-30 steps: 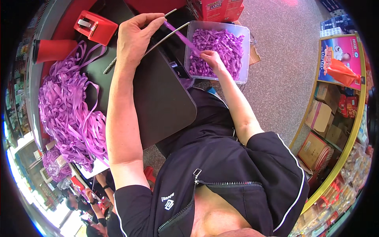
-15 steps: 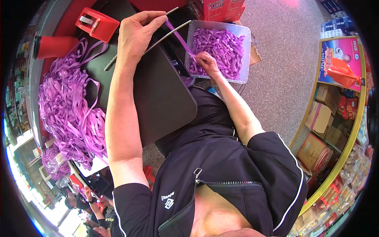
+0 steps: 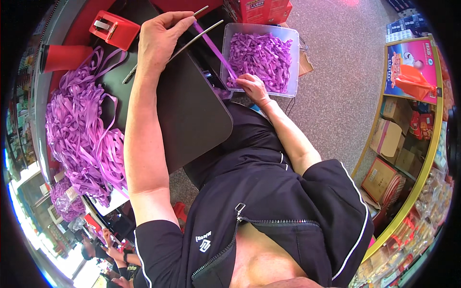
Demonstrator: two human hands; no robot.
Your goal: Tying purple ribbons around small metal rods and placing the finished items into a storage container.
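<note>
Purple strip [image 3: 211,44], one: straight, running from left of clear bin [image 3: 294,67] to its near-left corner. Left hand [image 3: 160,38]: pinching far end. Right hand [image 3: 254,88]: pinching near end. Step, apparently: tensioning; next move calls for two firm pinches.

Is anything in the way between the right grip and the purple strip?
Nothing visible: the right grip pinches the strip at its lower end. A rod crosses it in view, nearer the left grip.
</note>
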